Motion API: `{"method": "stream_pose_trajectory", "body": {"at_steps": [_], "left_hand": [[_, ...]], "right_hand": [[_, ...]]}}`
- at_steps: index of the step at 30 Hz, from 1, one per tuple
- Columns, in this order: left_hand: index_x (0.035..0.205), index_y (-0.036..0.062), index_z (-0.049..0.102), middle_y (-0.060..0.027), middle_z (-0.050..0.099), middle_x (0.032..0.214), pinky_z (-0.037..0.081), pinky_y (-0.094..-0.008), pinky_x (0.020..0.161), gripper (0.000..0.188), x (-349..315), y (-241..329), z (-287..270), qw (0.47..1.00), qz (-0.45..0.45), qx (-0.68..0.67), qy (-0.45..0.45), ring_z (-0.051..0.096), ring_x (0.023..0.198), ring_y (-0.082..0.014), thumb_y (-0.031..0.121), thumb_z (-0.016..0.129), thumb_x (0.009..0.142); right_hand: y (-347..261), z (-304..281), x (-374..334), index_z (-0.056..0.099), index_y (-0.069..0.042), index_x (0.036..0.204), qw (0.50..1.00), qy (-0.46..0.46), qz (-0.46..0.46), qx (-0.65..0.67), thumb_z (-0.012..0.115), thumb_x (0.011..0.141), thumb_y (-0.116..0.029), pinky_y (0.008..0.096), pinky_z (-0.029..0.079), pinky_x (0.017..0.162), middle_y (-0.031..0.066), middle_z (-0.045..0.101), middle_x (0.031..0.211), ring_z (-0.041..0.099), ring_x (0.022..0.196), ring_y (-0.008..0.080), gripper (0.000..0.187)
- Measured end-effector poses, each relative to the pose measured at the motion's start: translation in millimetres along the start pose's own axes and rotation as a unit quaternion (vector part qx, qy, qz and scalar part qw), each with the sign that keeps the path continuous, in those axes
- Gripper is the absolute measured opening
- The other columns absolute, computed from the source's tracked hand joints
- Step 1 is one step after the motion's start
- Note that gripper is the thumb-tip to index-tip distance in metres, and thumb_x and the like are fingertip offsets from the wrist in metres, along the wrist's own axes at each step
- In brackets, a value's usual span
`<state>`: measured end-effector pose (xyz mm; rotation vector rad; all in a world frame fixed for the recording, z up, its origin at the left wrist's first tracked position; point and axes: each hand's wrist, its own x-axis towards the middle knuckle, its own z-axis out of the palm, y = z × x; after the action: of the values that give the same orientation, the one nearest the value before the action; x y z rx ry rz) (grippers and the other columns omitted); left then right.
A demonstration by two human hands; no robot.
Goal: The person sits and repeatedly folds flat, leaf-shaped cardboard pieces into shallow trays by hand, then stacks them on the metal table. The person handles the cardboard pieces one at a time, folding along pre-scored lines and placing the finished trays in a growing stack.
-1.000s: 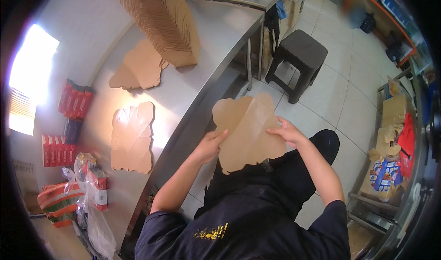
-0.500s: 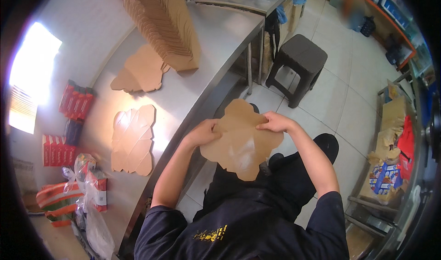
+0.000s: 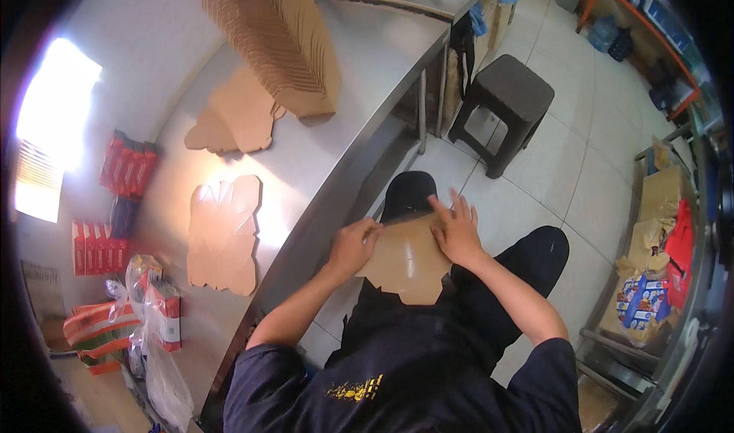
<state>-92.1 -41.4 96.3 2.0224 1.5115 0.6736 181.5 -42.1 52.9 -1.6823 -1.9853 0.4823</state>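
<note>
Holding one brown cardboard sheet (image 3: pixel 409 263) above the lap, the left hand (image 3: pixel 354 247) has its thumb and fingers closed on the upper left corner. The right hand (image 3: pixel 457 234) is open at the upper right side, fingers spread and raised, thumb by the edge; whether it grips, I cannot tell. On the metal table (image 3: pixel 359 58) to the left are three lots of cardboard: one long stack (image 3: pixel 279 51), its pieces too many to count, and two low piles (image 3: pixel 233 116) (image 3: pixel 224 238). Along the wall stand two groups of red boxes (image 3: pixel 128 165) (image 3: pixel 98 248), each about four or five. One striped bag (image 3: pixel 95 330) and one clear plastic bag (image 3: pixel 170 387) lie nearer; the contents of the striped one are hidden. One dark stool (image 3: pixel 508 100) stands on the floor.
</note>
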Motion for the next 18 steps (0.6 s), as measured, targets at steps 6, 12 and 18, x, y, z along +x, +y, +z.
{"method": "stream_pose_trajectory", "body": {"at_steps": [6, 12, 18], "left_hand": [[0.140, 0.0076, 0.050, -0.0062, 0.070, 0.116, 0.057, -0.0389, 0.080, 0.048, 27.0, 4.3, -8.3, 0.880, -0.269, -0.374, -0.114, 0.071, 0.099, -0.0232, 0.030, 0.065, 0.101], [0.154, 0.0044, 0.037, -0.0140, 0.051, 0.146, 0.041, -0.0459, 0.112, 0.081, 24.5, 7.8, -36.4, 0.483, -0.118, -0.803, -0.329, 0.050, 0.136, -0.0247, 0.060, 0.056, 0.098], [0.136, 0.0054, 0.060, -0.0141, 0.067, 0.127, 0.052, -0.0371, 0.098, 0.048, 52.9, 3.5, -42.1, 0.874, -0.182, -0.325, -0.313, 0.066, 0.116, -0.0255, 0.023, 0.068, 0.093]], "right_hand": [[47.6, -27.3, 25.4, 0.047, -0.003, 0.146, 0.778, -0.201, 0.288, 0.521, 0.075, 0.092, -0.019, 0.0388, 0.052, 0.095, 0.0171, 0.063, 0.132, 0.063, 0.117, 0.0245, 0.062], [46.3, -98.7, 74.7, 0.054, -0.002, 0.139, 0.787, -0.342, 0.204, 0.471, 0.072, 0.093, -0.011, 0.0302, 0.055, 0.086, 0.0098, 0.071, 0.118, 0.069, 0.101, 0.0159, 0.050], [38.1, -66.8, 71.2, 0.062, -0.001, 0.131, 0.812, -0.413, 0.099, 0.400, 0.066, 0.095, -0.007, 0.0302, 0.054, 0.087, 0.0064, 0.073, 0.112, 0.067, 0.100, 0.0117, 0.036]]}}
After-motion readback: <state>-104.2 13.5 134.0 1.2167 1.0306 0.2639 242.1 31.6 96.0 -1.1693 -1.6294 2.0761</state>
